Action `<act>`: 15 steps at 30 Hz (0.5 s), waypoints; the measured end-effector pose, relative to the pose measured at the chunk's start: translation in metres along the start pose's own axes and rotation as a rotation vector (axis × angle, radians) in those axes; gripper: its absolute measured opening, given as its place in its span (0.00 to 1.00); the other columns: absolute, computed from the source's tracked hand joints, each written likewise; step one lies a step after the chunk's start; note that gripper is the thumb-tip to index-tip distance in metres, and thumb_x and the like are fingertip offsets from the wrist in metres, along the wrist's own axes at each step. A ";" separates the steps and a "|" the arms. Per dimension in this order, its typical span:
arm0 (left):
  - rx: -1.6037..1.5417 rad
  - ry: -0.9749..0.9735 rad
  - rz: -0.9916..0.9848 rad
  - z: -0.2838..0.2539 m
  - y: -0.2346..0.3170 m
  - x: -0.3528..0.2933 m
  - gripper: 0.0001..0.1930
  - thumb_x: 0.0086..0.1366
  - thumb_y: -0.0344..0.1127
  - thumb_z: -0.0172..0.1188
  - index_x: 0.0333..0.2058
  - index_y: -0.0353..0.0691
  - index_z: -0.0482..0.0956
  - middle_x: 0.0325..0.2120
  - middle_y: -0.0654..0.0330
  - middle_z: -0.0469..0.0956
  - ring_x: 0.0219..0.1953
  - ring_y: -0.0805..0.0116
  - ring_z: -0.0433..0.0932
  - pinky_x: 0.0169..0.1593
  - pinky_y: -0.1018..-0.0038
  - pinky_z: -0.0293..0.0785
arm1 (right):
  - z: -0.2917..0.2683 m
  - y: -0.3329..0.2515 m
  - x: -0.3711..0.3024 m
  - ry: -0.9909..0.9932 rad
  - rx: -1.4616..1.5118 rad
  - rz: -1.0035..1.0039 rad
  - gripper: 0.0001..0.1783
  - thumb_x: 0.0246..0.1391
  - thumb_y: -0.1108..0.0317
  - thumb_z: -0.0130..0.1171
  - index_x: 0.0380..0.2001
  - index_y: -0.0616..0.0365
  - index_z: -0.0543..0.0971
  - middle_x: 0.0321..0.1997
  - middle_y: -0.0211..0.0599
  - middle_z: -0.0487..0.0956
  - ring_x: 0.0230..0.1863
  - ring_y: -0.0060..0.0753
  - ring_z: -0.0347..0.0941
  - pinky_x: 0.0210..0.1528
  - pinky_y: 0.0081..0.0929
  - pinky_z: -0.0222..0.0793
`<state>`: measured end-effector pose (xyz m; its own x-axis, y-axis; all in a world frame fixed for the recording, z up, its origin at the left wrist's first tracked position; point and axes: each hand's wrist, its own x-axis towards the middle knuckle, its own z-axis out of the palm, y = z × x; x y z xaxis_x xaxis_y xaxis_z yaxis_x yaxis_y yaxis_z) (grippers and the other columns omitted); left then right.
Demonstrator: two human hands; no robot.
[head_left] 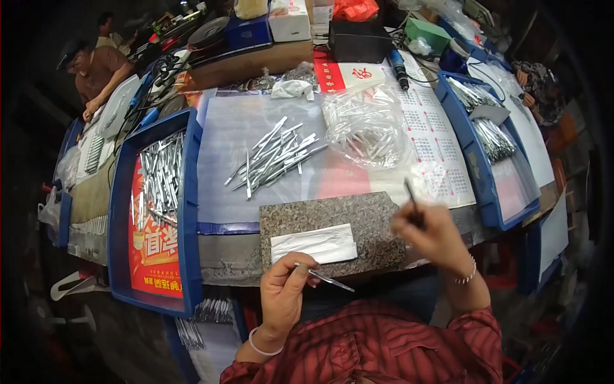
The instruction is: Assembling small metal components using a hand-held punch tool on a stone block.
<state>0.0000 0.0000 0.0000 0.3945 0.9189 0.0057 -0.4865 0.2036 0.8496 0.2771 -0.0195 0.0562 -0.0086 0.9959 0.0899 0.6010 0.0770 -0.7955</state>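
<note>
Between the thumb and fingers of my left hand (pixel 284 288) is a slim silver metal piece that looks like tweezers (pixel 334 281), its narrow end pointing right and toward me. My right hand (pixel 427 233), blurred, is closed around a thin dark rod-shaped tool (pixel 411 194) that points up and away; its exact kind is unclear. Below and between the hands lies a speckled stone slab (pixel 377 214), with a folded white paper pad (pixel 313 243) on it. Farther back, a loose heap of similar silver pieces (pixel 275 153) rests on a plastic-covered sheet.
A blue tray (pixel 192 211) with silver pieces stands at left, another blue tray (pixel 492 198) at right. Behind the slab sits a clear plastic bag (pixel 364 125) of slim pieces. A blue-black pen-shaped tool (pixel 399 70) lies farther back. People sit at both sides.
</note>
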 end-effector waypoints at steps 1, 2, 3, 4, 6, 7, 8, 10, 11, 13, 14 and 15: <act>-0.011 0.016 -0.034 0.002 0.002 -0.002 0.09 0.70 0.31 0.54 0.42 0.32 0.77 0.38 0.56 0.79 0.34 0.74 0.76 0.40 0.79 0.73 | -0.007 0.004 0.011 0.068 0.033 0.105 0.07 0.54 0.73 0.61 0.36 0.64 0.79 0.26 0.30 0.81 0.30 0.16 0.77 0.35 0.21 0.72; -0.020 0.031 -0.067 0.003 0.003 -0.005 0.09 0.70 0.31 0.53 0.42 0.31 0.77 0.36 0.55 0.79 0.32 0.74 0.77 0.39 0.79 0.73 | -0.013 0.001 0.028 0.108 -0.113 0.111 0.06 0.53 0.72 0.61 0.32 0.63 0.78 0.24 0.39 0.80 0.23 0.31 0.75 0.27 0.26 0.69; -0.016 0.032 -0.080 -0.005 0.006 -0.002 0.09 0.71 0.31 0.53 0.41 0.31 0.77 0.35 0.55 0.79 0.32 0.74 0.77 0.39 0.80 0.73 | -0.009 0.004 0.053 0.123 -0.138 0.050 0.06 0.53 0.72 0.61 0.32 0.63 0.78 0.25 0.41 0.80 0.23 0.34 0.76 0.28 0.27 0.69; -0.016 0.017 -0.102 -0.004 0.007 -0.004 0.09 0.71 0.31 0.53 0.42 0.31 0.77 0.35 0.55 0.79 0.32 0.75 0.77 0.39 0.80 0.74 | -0.010 0.010 0.066 0.135 -0.177 0.001 0.05 0.53 0.73 0.61 0.32 0.63 0.78 0.26 0.43 0.80 0.24 0.37 0.76 0.29 0.29 0.69; 0.009 0.005 -0.138 -0.002 0.007 -0.007 0.09 0.71 0.31 0.53 0.42 0.30 0.77 0.35 0.56 0.79 0.33 0.75 0.77 0.39 0.81 0.75 | -0.007 0.032 0.089 0.116 -0.262 -0.118 0.06 0.53 0.70 0.59 0.31 0.62 0.78 0.29 0.48 0.80 0.30 0.50 0.76 0.34 0.38 0.70; 0.013 -0.002 -0.131 -0.002 0.008 -0.009 0.09 0.71 0.31 0.53 0.42 0.30 0.77 0.35 0.56 0.79 0.33 0.75 0.77 0.39 0.81 0.75 | -0.003 0.039 0.100 0.087 -0.314 -0.155 0.07 0.53 0.69 0.58 0.32 0.62 0.77 0.30 0.49 0.80 0.33 0.53 0.76 0.36 0.42 0.70; 0.026 0.007 -0.139 -0.002 0.009 -0.010 0.09 0.71 0.31 0.53 0.42 0.30 0.77 0.35 0.56 0.79 0.33 0.75 0.77 0.39 0.81 0.75 | 0.002 0.043 0.110 0.041 -0.400 -0.116 0.07 0.52 0.68 0.57 0.31 0.62 0.77 0.30 0.49 0.79 0.36 0.55 0.76 0.38 0.46 0.70; 0.047 0.022 -0.139 -0.005 0.009 -0.010 0.09 0.71 0.31 0.53 0.42 0.31 0.77 0.35 0.56 0.79 0.34 0.75 0.77 0.38 0.81 0.75 | 0.015 0.049 0.128 0.024 -0.535 -0.111 0.07 0.51 0.69 0.57 0.30 0.62 0.76 0.31 0.49 0.79 0.36 0.55 0.76 0.39 0.46 0.70; 0.046 0.019 -0.145 -0.007 0.009 -0.011 0.09 0.70 0.31 0.53 0.42 0.31 0.77 0.35 0.56 0.79 0.34 0.75 0.77 0.39 0.81 0.76 | 0.020 0.053 0.133 0.021 -0.598 -0.122 0.06 0.52 0.69 0.55 0.32 0.61 0.76 0.30 0.47 0.79 0.35 0.53 0.76 0.37 0.45 0.71; 0.049 0.028 -0.147 -0.009 0.008 -0.012 0.09 0.70 0.31 0.54 0.42 0.31 0.77 0.35 0.56 0.80 0.34 0.75 0.77 0.38 0.81 0.75 | 0.034 0.058 0.143 0.033 -0.643 -0.125 0.06 0.52 0.70 0.55 0.32 0.60 0.75 0.29 0.48 0.79 0.35 0.54 0.76 0.37 0.46 0.71; 0.057 0.023 -0.143 -0.010 0.007 -0.012 0.09 0.70 0.31 0.54 0.42 0.31 0.77 0.35 0.56 0.80 0.34 0.75 0.77 0.38 0.81 0.75 | 0.039 0.061 0.146 0.037 -0.692 -0.120 0.06 0.52 0.70 0.54 0.32 0.60 0.74 0.29 0.48 0.79 0.35 0.54 0.76 0.36 0.46 0.72; 0.059 0.028 -0.148 -0.011 0.007 -0.013 0.09 0.70 0.31 0.54 0.42 0.31 0.77 0.35 0.56 0.80 0.33 0.75 0.77 0.38 0.81 0.75 | 0.044 0.062 0.147 0.040 -0.697 -0.141 0.07 0.52 0.70 0.53 0.36 0.59 0.73 0.30 0.49 0.78 0.35 0.55 0.76 0.36 0.47 0.72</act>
<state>-0.0174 -0.0071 -0.0001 0.4360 0.8895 -0.1363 -0.3773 0.3182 0.8697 0.2783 0.1338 -0.0060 -0.1030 0.9751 0.1962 0.9676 0.1439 -0.2075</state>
